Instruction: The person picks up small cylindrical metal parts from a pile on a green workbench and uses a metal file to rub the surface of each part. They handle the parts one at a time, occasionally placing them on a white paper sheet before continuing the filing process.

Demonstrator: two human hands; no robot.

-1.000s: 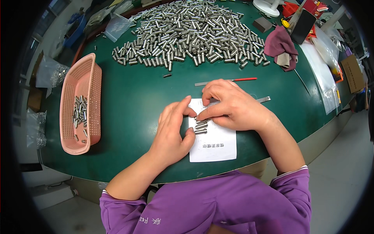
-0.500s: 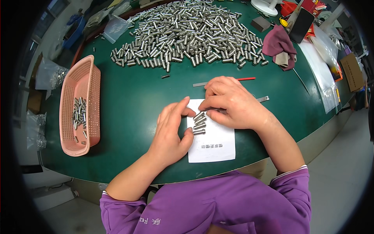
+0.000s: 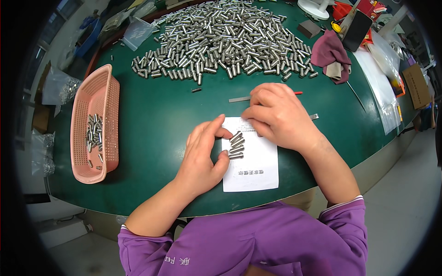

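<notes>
On a white printed sheet (image 3: pixel 251 181) lies a slanted row of several small metal pins (image 3: pixel 236 146), side by side. My left hand (image 3: pixel 198 154) rests at the left edge of the sheet, open, its thumb and index finger apart and close to the pins' left ends. Above and right of the row is my right hand (image 3: pixel 278 115), with its fingers curled in over the sheet's upper right part. Whatever its fingertips may hold is hidden beneath them. Partly behind that hand lies a flat metal tool with a red handle (image 3: pixel 239 99).
A large heap of metal pins (image 3: pixel 230 41) covers the far table. One loose pin (image 3: pixel 196 90) lies in front of it. To the left stands a pink basket (image 3: pixel 112 133) with some pins. A maroon cloth (image 3: pixel 328 50) and a phone (image 3: pixel 357 31) are at the far right.
My right hand has moved slightly right and away from the pins, uncovering more of the sheet's upper part. My left hand and the row of pins look nearly unmoved.
</notes>
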